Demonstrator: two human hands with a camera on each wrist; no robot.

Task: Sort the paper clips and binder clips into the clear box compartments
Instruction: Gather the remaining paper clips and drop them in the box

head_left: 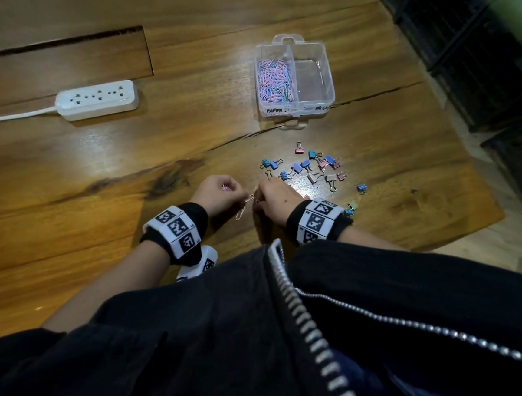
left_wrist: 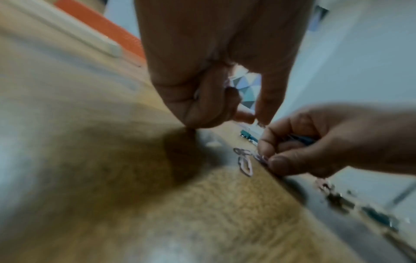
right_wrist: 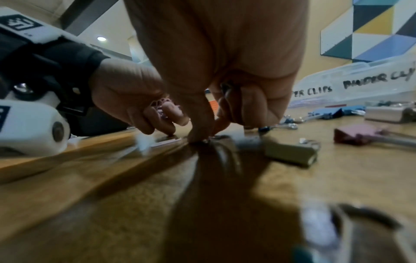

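The wooden table [head_left: 93,168] carries the clear box [head_left: 295,78] well beyond the hands. Its left compartment is heaped with pink and blue paper clips [head_left: 274,79]; the right one, marked for binder clips, looks empty. Between box and hands lies a loose scatter of binder clips [head_left: 309,166], blue, pink and beige.

Both hands work close together near the table's front edge. The left hand [head_left: 218,195] has its fingers curled around some pink paper clips while its fingertips reach down to the wood. The right hand [head_left: 277,198] pinches at more paper clips [head_left: 245,206] lying flat between the 2 hands; I judge it closed on 1, though the blur leaves some doubt.

Paper clips are light, thin, springy wire that lies flush and slides on polished wood, so they are best lifted by catching 1 end with a fingertip. Binder clips are stiffer and blockier, easy to take by the body or the wire handles.
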